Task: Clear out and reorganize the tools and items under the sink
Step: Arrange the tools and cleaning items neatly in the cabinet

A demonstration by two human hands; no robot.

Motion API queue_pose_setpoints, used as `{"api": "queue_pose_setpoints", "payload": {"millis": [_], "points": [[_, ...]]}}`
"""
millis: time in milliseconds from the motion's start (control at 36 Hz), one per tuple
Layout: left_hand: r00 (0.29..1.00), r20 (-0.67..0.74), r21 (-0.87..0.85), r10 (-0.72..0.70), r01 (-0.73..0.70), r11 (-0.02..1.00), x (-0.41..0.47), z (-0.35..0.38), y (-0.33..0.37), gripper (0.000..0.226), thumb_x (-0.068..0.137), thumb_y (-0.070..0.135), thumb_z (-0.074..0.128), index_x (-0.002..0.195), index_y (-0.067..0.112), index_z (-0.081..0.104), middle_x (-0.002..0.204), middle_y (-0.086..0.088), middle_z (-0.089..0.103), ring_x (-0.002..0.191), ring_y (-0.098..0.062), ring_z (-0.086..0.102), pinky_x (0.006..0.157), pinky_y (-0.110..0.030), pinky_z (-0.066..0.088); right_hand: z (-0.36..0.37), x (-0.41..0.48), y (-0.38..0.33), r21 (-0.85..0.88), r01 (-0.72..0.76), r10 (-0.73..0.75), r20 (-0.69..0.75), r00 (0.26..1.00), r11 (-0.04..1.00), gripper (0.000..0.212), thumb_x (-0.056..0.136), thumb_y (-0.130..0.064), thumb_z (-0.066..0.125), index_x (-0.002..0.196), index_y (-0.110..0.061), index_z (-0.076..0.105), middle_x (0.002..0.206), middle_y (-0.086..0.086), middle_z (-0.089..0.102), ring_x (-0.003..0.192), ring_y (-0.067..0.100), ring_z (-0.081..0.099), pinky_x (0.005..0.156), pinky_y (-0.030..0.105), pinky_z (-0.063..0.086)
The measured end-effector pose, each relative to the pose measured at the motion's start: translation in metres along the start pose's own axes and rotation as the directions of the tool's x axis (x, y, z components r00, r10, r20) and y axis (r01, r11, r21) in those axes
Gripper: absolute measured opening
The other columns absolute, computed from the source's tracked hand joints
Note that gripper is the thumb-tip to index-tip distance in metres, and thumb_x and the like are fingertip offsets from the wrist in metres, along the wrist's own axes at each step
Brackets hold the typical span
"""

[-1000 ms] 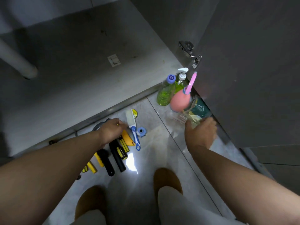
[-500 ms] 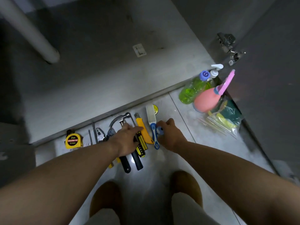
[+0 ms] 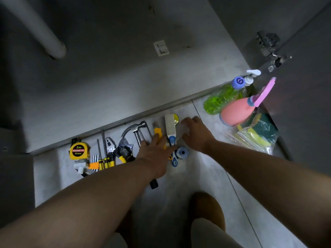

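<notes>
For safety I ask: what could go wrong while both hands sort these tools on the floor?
The left hand lies over the yellow utility knife; its blade end might cut the fingers. The right hand works near the green bottle and pink spray bottle; a wide arm move could topple them.

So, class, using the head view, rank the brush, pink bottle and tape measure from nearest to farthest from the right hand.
1. Brush, just left of the right hand.
2. Pink bottle, off to its right.
3. Tape measure, far to its left.
</notes>
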State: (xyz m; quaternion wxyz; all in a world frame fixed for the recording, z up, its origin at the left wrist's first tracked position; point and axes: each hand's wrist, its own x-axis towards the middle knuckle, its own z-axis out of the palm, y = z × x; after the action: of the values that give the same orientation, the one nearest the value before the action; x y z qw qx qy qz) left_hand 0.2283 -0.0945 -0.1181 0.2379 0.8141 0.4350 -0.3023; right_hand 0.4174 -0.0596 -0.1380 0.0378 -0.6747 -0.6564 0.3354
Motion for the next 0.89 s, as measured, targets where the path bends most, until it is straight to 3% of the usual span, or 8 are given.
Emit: {"api": "queue_pose_setpoints", "payload": {"millis": [111,194,278,333,444,556,694,889], "points": [[0.998,-0.018,-0.019,-0.056,0.056,0.998,-0.003,0.003,0.007,0.09,0.091,0.032,0.058,0.161,0.031,0.001,0.167,-0.004,-0.004,0.153,-0.033,-0.004,0.116,-0.06,0.023,-0.006,0.03,-0.013,-0.032,0.044,-0.04,0.114,0.993,0.999,0.078,0.083,-0.013,0.066,0.152,-0.022,0.031,0.14,0.015,0.034,0.108,0.036,0.06,0.079,0.029,0.045],[0.995,-0.059,-0.011,-0.083,0.083,0.997,-0.006,0.008,0.01,0.09,0.093,0.035,0.057,0.161,0.025,-0.001,0.167,-0.005,-0.004,0.153,-0.034,0.0,0.116,-0.057,0.023,0.0,0.039,-0.021,-0.152,0.103,-0.078,0.162,0.984,0.983,0.084,0.081,-0.012,0.069,0.154,-0.028,0.028,0.144,0.015,0.03,0.113,0.036,0.058,0.082,0.031,0.047],[0.989,-0.096,-0.082,-0.109,0.101,0.991,-0.012,0.016,0.011,0.092,0.093,0.034,0.058,0.161,0.024,-0.003,0.167,-0.005,-0.011,0.154,-0.034,0.001,0.117,-0.054,0.024,0.008,0.041,-0.025,-0.225,0.1,-0.069,0.141,0.988,0.969,0.079,0.08,-0.009,0.068,0.149,-0.027,0.033,0.139,0.015,0.032,0.114,0.037,0.053,0.086,0.04,0.053],[0.989,-0.118,-0.132,-0.086,0.07,0.989,-0.019,0.023,0.008,0.092,0.093,0.035,0.059,0.161,0.025,-0.002,0.167,-0.005,-0.016,0.154,-0.034,0.001,0.117,-0.053,0.025,0.013,0.038,-0.026,-0.272,0.092,-0.069,0.092,0.993,0.958,0.067,0.082,-0.011,0.066,0.141,-0.022,0.037,0.134,0.015,0.034,0.11,0.039,0.054,0.078,0.041,0.051],[0.959,-0.279,-0.181,-0.043,-0.008,0.983,-0.035,0.028,-0.009,0.083,0.089,0.033,0.065,0.157,0.027,0.017,0.163,-0.007,0.012,0.146,-0.03,0.028,0.114,-0.046,0.034,0.02,0.028,-0.023,-0.337,0.039,-0.036,0.013,0.999,0.941,0.06,0.086,-0.021,0.065,0.139,-0.022,0.036,0.135,0.016,0.034,0.101,0.039,0.059,0.071,0.041,0.048],[0.949,-0.312,-0.088,-0.045,0.019,0.996,-0.047,0.023,-0.05,0.081,0.078,0.019,0.074,0.147,0.028,0.032,0.142,-0.002,0.04,0.132,-0.024,0.043,0.113,-0.043,0.036,0.019,0.013,-0.019,-0.204,-0.006,-0.009,-0.073,0.997,0.979,0.056,0.081,-0.029,0.07,0.128,-0.018,0.041,0.122,0.014,0.04,0.092,0.038,0.06,0.07,0.043,0.054],[0.982,-0.183,0.001,-0.048,0.049,0.999,-0.057,0.028,-0.099,0.069,0.088,0.017,0.066,0.149,0.034,0.038,0.151,-0.003,0.034,0.137,-0.026,0.036,0.113,-0.044,0.038,0.022,-0.015,-0.012,0.033,-0.001,0.006,-0.173,0.985,0.999,0.045,0.082,-0.04,0.071,0.112,-0.02,0.045,0.106,0.006,0.041,0.076,0.03,0.056,0.063,0.039,0.052],[0.977,-0.204,0.04,0.061,-0.054,0.998,-0.052,0.026,-0.098,0.052,0.093,0.019,0.066,0.139,0.035,0.045,0.135,0.0,0.047,0.127,-0.021,0.049,0.098,-0.033,0.05,0.024,-0.051,0.007,0.309,-0.128,0.199,-0.209,0.958,0.942,0.042,0.08,-0.028,0.075,0.114,-0.019,0.052,0.111,0.007,0.048,0.094,0.029,0.057,0.079,0.039,0.051]]}}
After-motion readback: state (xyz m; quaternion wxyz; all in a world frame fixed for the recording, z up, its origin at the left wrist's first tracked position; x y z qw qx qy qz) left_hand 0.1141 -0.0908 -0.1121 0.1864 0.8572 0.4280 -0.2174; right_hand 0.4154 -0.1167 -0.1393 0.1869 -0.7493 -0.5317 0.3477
